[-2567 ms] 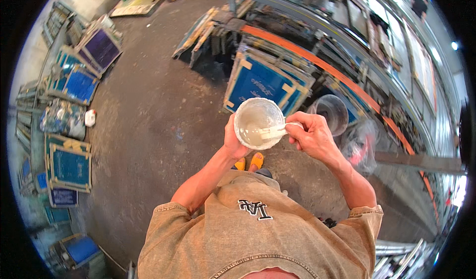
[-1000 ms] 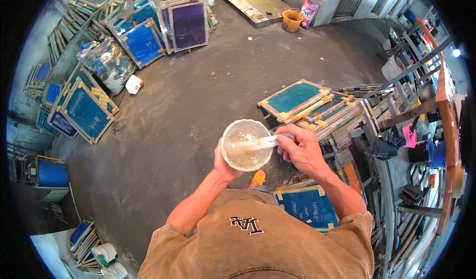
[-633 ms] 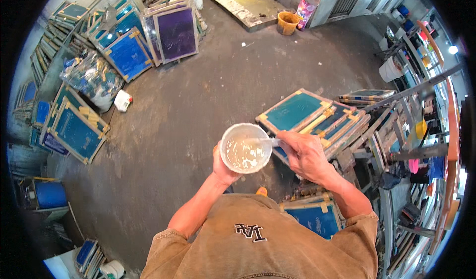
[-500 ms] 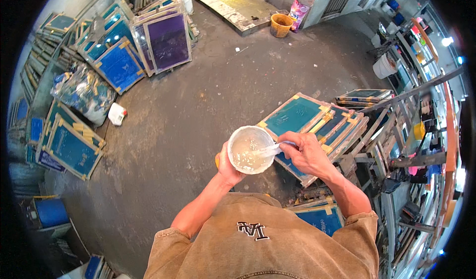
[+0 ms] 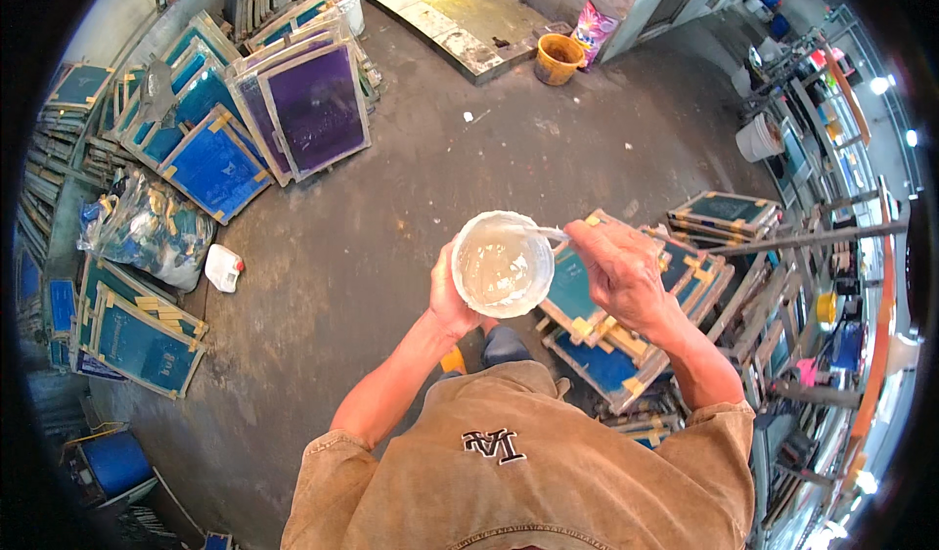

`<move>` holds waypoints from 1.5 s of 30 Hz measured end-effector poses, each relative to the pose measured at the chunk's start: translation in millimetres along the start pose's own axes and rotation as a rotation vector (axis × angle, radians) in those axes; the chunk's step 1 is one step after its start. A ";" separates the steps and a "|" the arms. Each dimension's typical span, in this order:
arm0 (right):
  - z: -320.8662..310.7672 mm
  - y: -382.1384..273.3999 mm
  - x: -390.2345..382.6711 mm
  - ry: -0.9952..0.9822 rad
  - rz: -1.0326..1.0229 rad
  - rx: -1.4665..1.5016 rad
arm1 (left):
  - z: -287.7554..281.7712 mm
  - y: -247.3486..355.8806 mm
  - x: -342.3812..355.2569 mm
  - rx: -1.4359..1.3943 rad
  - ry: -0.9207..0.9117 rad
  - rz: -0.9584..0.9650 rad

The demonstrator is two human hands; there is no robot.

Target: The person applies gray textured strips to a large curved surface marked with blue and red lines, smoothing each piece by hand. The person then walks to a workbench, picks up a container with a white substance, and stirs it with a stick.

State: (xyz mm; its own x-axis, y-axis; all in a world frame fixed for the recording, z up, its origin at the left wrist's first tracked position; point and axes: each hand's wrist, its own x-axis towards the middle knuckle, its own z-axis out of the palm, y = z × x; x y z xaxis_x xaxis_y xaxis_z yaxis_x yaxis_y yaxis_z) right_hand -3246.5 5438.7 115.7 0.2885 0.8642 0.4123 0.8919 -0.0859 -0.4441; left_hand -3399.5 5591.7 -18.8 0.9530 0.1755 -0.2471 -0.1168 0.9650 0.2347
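Pale tub (image 5: 501, 219) out in front of me, mouth up; my left hand (image 5: 446, 294) cups its left side. Right hand (image 5: 624, 268) pinches the white stirrer (image 5: 551, 232) at the upper-right rim. Likely trouble: a hard stroke or slackening left grip tips the tub and slops the cloudy liquid (image 5: 501, 264). Stirrer's long axis runs nearly crosswise, inner end pointing left into the tub; tip can't be made out.
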 end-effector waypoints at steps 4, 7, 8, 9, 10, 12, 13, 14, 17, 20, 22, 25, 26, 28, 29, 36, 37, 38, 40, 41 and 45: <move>-5.7 53.7 42.5 -0.175 0.229 0.147 | -1.0 29.2 67.4 0.028 0.080 -0.008; -9.5 106.3 72.9 -0.328 0.502 0.390 | 14.5 46.6 124.6 0.026 0.065 -0.006; -11.0 119.1 84.7 -0.355 0.620 0.509 | 24.1 52.4 142.0 0.021 0.056 -0.015; -13.4 130.2 95.7 -0.327 0.714 0.625 | 31.6 55.8 156.5 0.014 0.050 -0.028; -16.5 141.8 106.8 -0.294 0.808 0.741 | 36.8 58.7 173.2 0.048 0.067 -0.031; -24.0 169.1 127.6 -0.176 0.862 0.865 | 48.9 65.6 210.2 0.122 0.088 -0.039; -30.3 180.2 136.4 -0.107 0.774 0.744 | 57.9 70.5 227.6 0.105 0.058 -0.051; -37.3 190.3 145.1 -0.038 0.690 0.621 | 68.6 75.8 244.0 0.089 0.028 -0.065; -61.0 218.3 169.4 0.117 0.412 0.273 | 91.4 85.3 298.1 0.111 -0.041 -0.099; -79.9 253.7 183.6 0.105 0.142 -0.091 | 99.4 92.2 349.4 0.131 -0.090 -0.152; -88.0 272.5 189.6 -0.018 0.183 -0.151 | 101.5 96.4 382.1 0.135 -0.084 -0.209; -91.3 298.0 201.0 -0.054 0.423 -0.093 | 103.8 100.9 432.9 0.154 -0.043 -0.316; -95.9 305.2 208.9 -0.068 0.541 -0.012 | 101.3 100.2 451.2 0.156 -0.036 -0.345; -103.6 321.1 228.0 -0.079 0.811 0.150 | 106.6 104.3 486.5 0.183 -0.035 -0.416; -103.6 330.8 233.9 -0.042 0.983 0.292 | 112.4 106.8 502.8 0.202 -0.040 -0.455; -111.9 391.8 262.1 0.448 1.287 0.704 | 140.7 120.5 597.2 0.170 -0.152 -0.674; -118.7 396.4 268.5 0.435 1.236 0.533 | 145.6 120.1 609.6 0.172 -0.169 -0.679; -126.5 400.5 274.1 0.418 1.181 0.364 | 151.9 117.8 621.3 0.173 -0.186 -0.683; -127.1 417.8 271.5 0.442 0.908 -0.056 | 165.3 110.4 641.7 0.186 -0.193 -0.695; -132.7 425.9 272.3 0.376 0.835 -0.189 | 167.1 105.5 655.6 0.209 -0.185 -0.697; -157.5 458.6 269.1 0.191 0.785 -0.302 | 172.9 83.9 699.7 0.271 -0.131 -0.740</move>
State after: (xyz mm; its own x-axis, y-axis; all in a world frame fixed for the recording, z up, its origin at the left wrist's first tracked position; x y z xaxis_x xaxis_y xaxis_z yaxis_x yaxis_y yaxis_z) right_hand -2705.0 5553.8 148.3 0.8898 0.4036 0.2132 0.4563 -0.7751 -0.4371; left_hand -2694.1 5761.7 -9.4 0.7837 -0.5324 -0.3199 0.6148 0.7382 0.2776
